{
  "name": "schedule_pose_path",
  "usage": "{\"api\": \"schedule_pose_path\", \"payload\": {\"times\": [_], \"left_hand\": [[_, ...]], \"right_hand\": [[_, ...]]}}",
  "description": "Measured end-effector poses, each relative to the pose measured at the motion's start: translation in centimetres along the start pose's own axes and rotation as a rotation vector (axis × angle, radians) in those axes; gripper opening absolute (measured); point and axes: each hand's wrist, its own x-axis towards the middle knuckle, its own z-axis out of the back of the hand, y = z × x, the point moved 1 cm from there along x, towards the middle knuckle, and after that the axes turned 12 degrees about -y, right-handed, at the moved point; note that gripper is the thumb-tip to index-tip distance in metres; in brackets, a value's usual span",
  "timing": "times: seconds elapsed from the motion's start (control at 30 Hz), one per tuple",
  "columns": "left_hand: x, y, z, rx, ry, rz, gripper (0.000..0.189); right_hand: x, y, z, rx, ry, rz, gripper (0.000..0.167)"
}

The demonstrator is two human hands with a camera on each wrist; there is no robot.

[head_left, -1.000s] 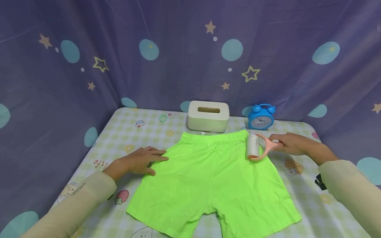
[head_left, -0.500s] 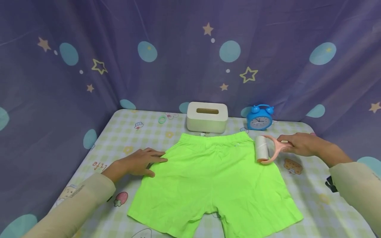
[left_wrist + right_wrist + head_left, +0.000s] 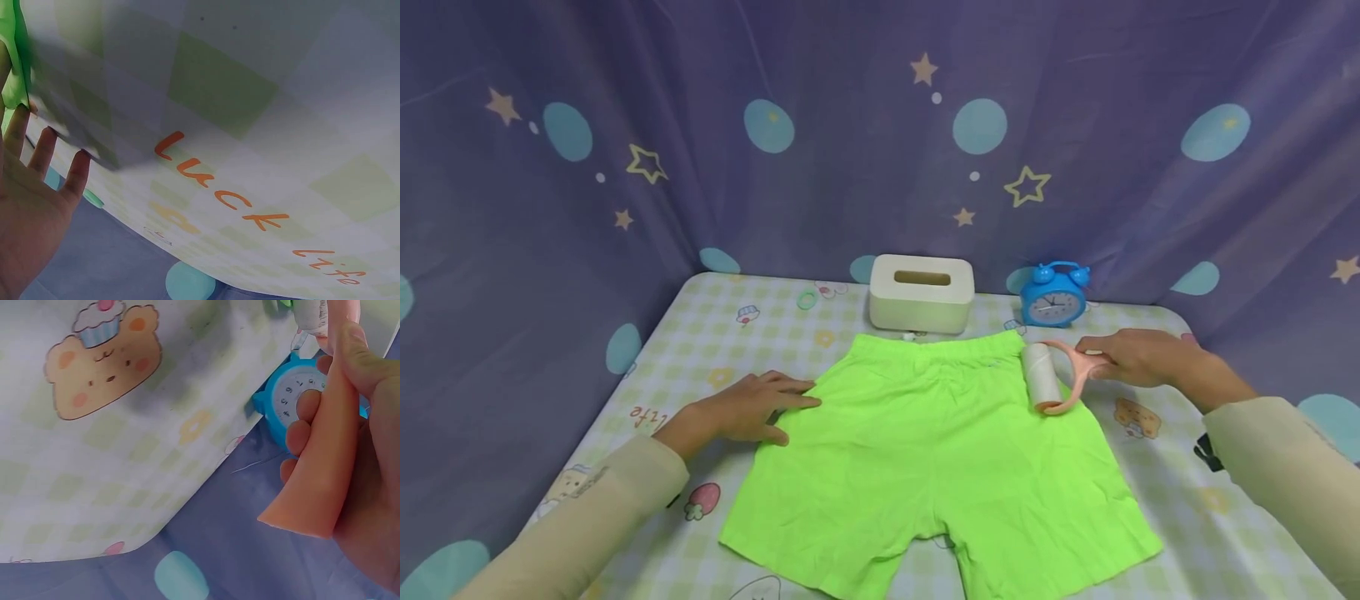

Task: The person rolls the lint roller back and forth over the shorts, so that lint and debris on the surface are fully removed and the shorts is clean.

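Note:
Bright green shorts (image 3: 940, 450) lie spread flat, waistband toward the back, on a checked tablecloth (image 3: 692, 333). My right hand (image 3: 1150, 357) grips the pink handle of a lint roller (image 3: 1042, 377); its white roll is over the shorts' upper right side, just below the waistband. In the right wrist view the fingers (image 3: 299, 434) wrap around that flared handle (image 3: 319, 469). My left hand (image 3: 751, 408) rests at the left edge of the shorts, fingers spread and touching the fabric. The left wrist view catches this hand (image 3: 37, 206) with its fingers extended beside the green cloth.
A white tissue box (image 3: 921, 296) stands behind the waistband. Right of it is a blue alarm clock (image 3: 1054, 296). A small green ring (image 3: 807, 299) lies at the back left. Purple curtains (image 3: 850, 192) with stars and dots hang close around the table's back and sides.
My right hand moves the lint roller slightly right along the shorts' upper right side, then back left, its roll now more tilted. My left hand stays at the left edge.

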Motion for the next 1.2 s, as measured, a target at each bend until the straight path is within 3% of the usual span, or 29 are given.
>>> {"api": "schedule_pose_path", "payload": {"times": [0.23,0.6,0.9,1.2], "left_hand": [[-0.2,-0.2,0.3,-0.007,-0.015,-0.01,0.073],[-0.4,0.1,0.1,-0.008,-0.009,0.012,0.073],[-0.3,0.0,-0.1,-0.018,0.019,0.02,0.074],[0.1,-0.1,0.2,-0.014,0.009,0.004,0.073]], "right_hand": [[1.4,1.4,0.8,-0.051,-0.011,0.046,0.022],[2.7,3.2,0.9,-0.064,0.001,0.086,0.022],[4.6,6.1,0.7,-0.078,0.048,0.12,0.017],[6.5,10.6,0.3,-0.135,0.026,0.15,0.022]]}}
